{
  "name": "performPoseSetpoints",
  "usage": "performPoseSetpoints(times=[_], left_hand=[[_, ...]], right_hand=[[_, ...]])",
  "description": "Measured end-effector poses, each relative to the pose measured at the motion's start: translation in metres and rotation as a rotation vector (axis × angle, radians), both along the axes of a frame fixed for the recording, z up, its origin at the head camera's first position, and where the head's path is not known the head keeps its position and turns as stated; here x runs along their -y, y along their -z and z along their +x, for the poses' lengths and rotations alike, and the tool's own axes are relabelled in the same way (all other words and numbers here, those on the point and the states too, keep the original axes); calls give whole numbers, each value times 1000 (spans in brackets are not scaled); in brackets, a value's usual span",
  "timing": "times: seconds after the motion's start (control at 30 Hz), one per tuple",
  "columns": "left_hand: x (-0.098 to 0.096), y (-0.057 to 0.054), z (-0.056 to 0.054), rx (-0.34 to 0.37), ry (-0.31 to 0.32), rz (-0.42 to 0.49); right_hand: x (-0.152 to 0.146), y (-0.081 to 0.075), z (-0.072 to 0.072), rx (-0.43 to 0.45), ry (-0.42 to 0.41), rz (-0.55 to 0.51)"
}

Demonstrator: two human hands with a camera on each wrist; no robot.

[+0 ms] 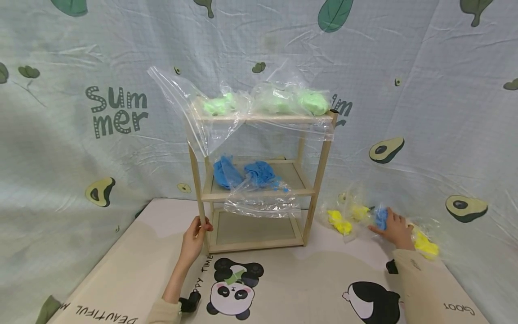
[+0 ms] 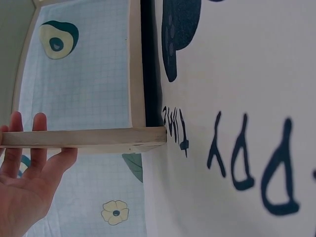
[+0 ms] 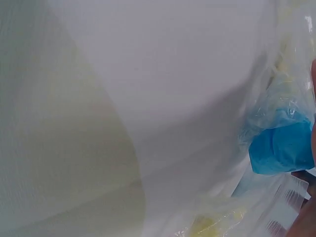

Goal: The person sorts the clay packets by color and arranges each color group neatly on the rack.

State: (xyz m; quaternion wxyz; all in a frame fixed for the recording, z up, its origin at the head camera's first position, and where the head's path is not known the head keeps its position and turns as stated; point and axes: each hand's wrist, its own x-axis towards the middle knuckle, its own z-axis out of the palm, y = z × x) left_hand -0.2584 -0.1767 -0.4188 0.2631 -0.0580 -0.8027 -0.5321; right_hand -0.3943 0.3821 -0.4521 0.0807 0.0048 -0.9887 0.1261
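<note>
A small wooden shelf rack (image 1: pixel 259 247) with three tiers stands on the table. My left hand (image 1: pixel 195 236) holds its front left post (image 1: pixel 197 189) low down; the left wrist view shows the fingers (image 2: pixel 39 138) around that post (image 2: pixel 98 138). At the right, my right hand (image 1: pixel 398 229) grips a clear plastic bag with a blue lump (image 1: pixel 381 218), fingers over it and thumb at its near side. The same blue lump (image 3: pixel 281 148) shows in the right wrist view, where most of the hand is cut off by the frame's edge.
Bags with yellow lumps (image 1: pixel 340 222) lie left of my right hand, and another yellow lump (image 1: pixel 426 246) lies right of it. Bagged green lumps (image 1: pixel 313 102) sit on the top tier, bagged blue lumps (image 1: pixel 260 173) on the middle one. A patterned cloth (image 1: pixel 121 171) hangs behind.
</note>
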Motion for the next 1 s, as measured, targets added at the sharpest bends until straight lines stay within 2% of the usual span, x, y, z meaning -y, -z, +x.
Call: performPoseSetpoints(times=[0.2,0.67,1.0], left_hand=[[-1,-4,3,-15,5,17],[-2,-1,2,0,20,19],[-1,-2,2,-19,20,21]], right_hand=[[4,0,-1,-38,-28,-10],[4,5,7,57,-89,33],[2,1,12,-21,-203,86]])
